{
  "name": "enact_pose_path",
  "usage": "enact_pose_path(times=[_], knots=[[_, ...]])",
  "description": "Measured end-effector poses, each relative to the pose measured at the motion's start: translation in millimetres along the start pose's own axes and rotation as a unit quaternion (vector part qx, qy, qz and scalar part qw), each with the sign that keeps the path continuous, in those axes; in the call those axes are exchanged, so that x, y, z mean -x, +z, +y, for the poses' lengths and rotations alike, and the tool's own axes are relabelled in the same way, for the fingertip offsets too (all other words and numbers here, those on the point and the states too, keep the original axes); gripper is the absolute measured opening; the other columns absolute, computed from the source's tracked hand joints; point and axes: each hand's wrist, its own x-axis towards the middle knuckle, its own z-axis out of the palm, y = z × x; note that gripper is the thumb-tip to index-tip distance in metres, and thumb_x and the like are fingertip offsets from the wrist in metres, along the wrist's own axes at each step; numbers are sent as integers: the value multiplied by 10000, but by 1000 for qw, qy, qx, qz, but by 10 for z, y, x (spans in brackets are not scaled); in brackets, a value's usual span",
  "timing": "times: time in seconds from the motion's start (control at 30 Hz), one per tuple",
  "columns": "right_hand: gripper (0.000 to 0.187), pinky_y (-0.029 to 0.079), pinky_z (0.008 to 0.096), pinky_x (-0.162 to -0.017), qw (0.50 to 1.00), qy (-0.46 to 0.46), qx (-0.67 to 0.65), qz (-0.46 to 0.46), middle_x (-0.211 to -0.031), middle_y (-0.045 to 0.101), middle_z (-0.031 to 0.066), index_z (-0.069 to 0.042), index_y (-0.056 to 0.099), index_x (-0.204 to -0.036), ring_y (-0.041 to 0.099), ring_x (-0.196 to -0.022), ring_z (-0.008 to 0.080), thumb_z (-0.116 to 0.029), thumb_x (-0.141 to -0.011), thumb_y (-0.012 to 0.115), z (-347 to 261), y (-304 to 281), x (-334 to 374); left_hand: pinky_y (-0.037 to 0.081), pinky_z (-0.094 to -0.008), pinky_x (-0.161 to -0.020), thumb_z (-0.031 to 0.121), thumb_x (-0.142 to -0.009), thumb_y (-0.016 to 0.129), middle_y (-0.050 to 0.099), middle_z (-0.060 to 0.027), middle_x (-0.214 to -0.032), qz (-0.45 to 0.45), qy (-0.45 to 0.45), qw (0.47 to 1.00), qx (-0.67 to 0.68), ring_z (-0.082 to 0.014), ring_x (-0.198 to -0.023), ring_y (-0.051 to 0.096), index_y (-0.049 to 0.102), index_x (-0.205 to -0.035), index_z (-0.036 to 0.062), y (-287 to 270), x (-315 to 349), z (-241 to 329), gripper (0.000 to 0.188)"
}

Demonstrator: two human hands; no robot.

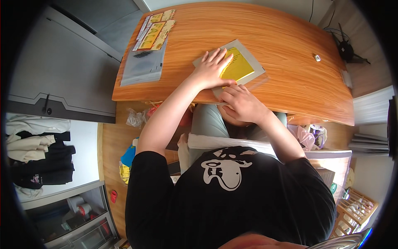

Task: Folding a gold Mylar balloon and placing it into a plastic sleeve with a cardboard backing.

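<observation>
**First:** Wooden surface (282, 45) is filling the upper half of the view, with pale floor beyond its left edge. What is lying on it?

**Second:** A grey card (256, 62) is lying near the front edge of that surface, and a shiny yellow sheet (239, 66) is resting on top of the card. The left hand (210, 69) is pressing flat on the card's left part, fingers spread and straight, gripping nothing. The right hand (240, 103) is sitting at the card's near corner with fingers curled; whether they are pinching an edge, I cannot tell.

**First:** How is the yellow sheet likely handling?

**Second:** Judging by its look, it is thin, light, bendy and slick, easy to crease. The free right and far edges of the sheet are looking like the best places to take hold.

**First:** Any room around it?

**Second:** Bare wood is stretching right of the card, apart from one small round object (317, 57). Left of the card, a clear plastic bag (143, 64) and some picture cards (155, 29) are lying well apart. The surface's front edge is running just below the card, so little margin is remaining there.
</observation>
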Motion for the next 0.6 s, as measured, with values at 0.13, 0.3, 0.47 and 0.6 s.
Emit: enact_pose_path(times=[0.13, 0.3, 0.47, 0.6], knots=[[184, 463, 480, -971, 1000, -20, -7, 3, -1052, 618, 102, -88, 621, -1019, 580, -1138, 343, -147, -879, 726, 78, -6, -15, 152, -583, -1272, 864, -836, 519, 194, -139, -1720, -2, 18, 1000, -1, -329, -1596, 147, 220, -1661, 231, 43, -73, -81, 1082], [161, 476, 479, -959, 998, -5, 13, 58, -1062, 615, 107, -76, 619, -1018, 583, -1133, 359, -136, -896, 705, 136, 22, -138, 157, -577, -1274, 844, -841, 539, 189, -132, -1723, 9, 38, 999, -2, -324, -1595, 152, 216, -1662, 234, 78, -287, -218, 1073], [133, 483, 473, -920, 999, 28, -4, 17, -1039, 611, 123, -68, 612, -1013, 598, -1072, 362, -104, -894, 659, 163, 1, -121, 156, -600, -1266, 862, -830, 537, 223, -143, -1713, 15, 58, 998, 25, -333, -1595, 155, 255, -1652, 216, 80, -360, -203, 1083], [122, 487, 462, -908, 999, 33, -22, 23, -1018, 606, 132, -56, 611, -996, 605, -1045, 369, -98, -895, 665, 166, -1, -126, 165, -578, -1274, 834, -852, 539, 201, -118, -1721, 13, 52, 999, 3, -319, -1594, 158, 220, -1660, 229, 69, -341, -193, 1058]])
